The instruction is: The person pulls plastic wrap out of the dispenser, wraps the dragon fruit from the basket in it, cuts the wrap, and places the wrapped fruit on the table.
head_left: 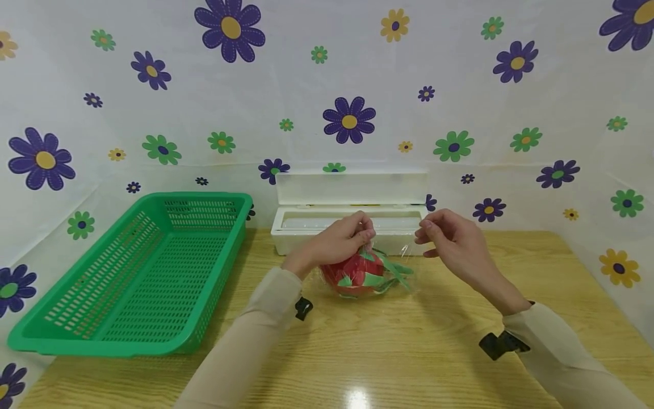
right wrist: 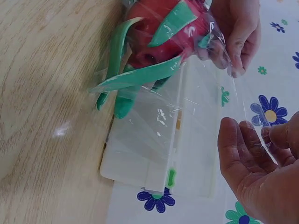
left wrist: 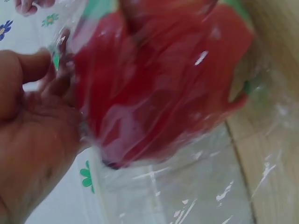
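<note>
Just below your left grip point(head_left: 334, 243) lies the red fruit point(head_left: 357, 275) with green leaves point(right wrist: 135, 80), sheathed in clear film point(right wrist: 159, 133) and placed in front of the white box point(head_left: 296, 244); whether its weight bears on the counter point(head_left: 332, 352) is hard to tell. Its long axis seems to run sideways, the rounded body by your left grip and the leafy end pointing toward the side of your right grip point(head_left: 462, 247). Your left is the nearer hand, thumb and fingers pinching gathered film above the body. Beyond the leaf tips, your right grip pinches an edge of the film, apart from the fruit. The relation to mind, probably, is the film spanning both grips, with the leafy end below that span.
</note>
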### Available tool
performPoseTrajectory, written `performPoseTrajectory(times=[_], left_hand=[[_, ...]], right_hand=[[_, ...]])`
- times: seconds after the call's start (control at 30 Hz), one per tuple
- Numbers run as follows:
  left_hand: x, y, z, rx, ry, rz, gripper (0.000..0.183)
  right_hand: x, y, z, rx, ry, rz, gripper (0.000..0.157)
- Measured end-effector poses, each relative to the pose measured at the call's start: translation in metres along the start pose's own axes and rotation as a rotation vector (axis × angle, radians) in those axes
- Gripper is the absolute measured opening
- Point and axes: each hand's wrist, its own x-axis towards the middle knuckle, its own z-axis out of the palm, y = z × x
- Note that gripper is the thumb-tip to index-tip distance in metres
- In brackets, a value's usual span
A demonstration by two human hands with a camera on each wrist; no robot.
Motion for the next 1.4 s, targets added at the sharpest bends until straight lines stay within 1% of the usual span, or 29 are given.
performPoseTrajectory(times=[0.13,0.27,0.33,0.43,0.5,0.6,0.7,0.8,0.87,0.97,1.03,1.07,1.13,1.2,1.3,1.4], left_hand=[[0.0,-0.005,0.008,0.058,0.108,-0.037,0.014],[0.0,-0.006,0.017,0.068,0.186,-0.027,0.013],[-0.001,-0.005,0.02,0.076,0.22,-0.015,0.013],[-0.001,-0.004,0.022,0.096,0.264,-0.014,0.013],[-0.001,-0.004,0.023,0.1,0.282,-0.018,0.014],[-0.001,-0.004,0.023,0.106,0.297,-0.009,0.015],[-0.001,-0.006,0.022,0.135,0.304,0.017,0.016],[-0.003,-0.008,0.022,0.205,0.289,0.033,0.014],[-0.004,-0.009,0.02,0.28,0.29,0.046,0.013],[-0.005,-0.008,0.018,0.391,0.327,0.057,0.012],[-0.005,-0.006,0.016,0.423,0.348,0.049,0.011],[-0.005,-0.005,0.015,0.425,0.345,0.043,0.012],[-0.005,-0.004,0.012,0.41,0.313,0.013,0.015],[-0.006,-0.002,0.01,0.405,0.262,-0.009,0.02],[-0.009,0.002,0.008,0.449,0.181,-0.034,0.025],[-0.011,0.006,0.006,0.502,0.114,-0.051,0.028]], right_hand=[[0.004,0.006,0.006,-0.061,0.001,-0.016,0.022],[0.007,0.014,0.014,-0.185,-0.001,-0.079,0.019],[0.009,0.018,0.019,-0.215,-0.022,-0.113,0.021],[0.011,0.022,0.027,-0.219,-0.07,-0.147,0.026],[0.012,0.025,0.033,-0.238,-0.096,-0.172,0.033],[0.013,0.027,0.042,-0.307,-0.124,-0.227,0.043],[0.012,0.029,0.052,-0.351,-0.153,-0.271,0.045],[0.011,0.031,0.057,-0.375,-0.177,-0.292,0.039],[0.01,0.032,0.059,-0.398,-0.189,-0.298,0.038],[0.008,0.033,0.058,-0.438,-0.216,-0.307,0.042],[0.006,0.035,0.057,-0.467,-0.241,-0.293,0.048],[0.005,0.036,0.057,-0.479,-0.254,-0.284,0.051],[0.004,0.038,0.057,-0.494,-0.281,-0.265,0.059],[0.003,0.04,0.058,-0.513,-0.3,-0.259,0.067],[0.001,0.041,0.059,-0.526,-0.342,-0.263,0.077],[0.001,0.041,0.058,-0.538,-0.379,-0.27,0.082]])
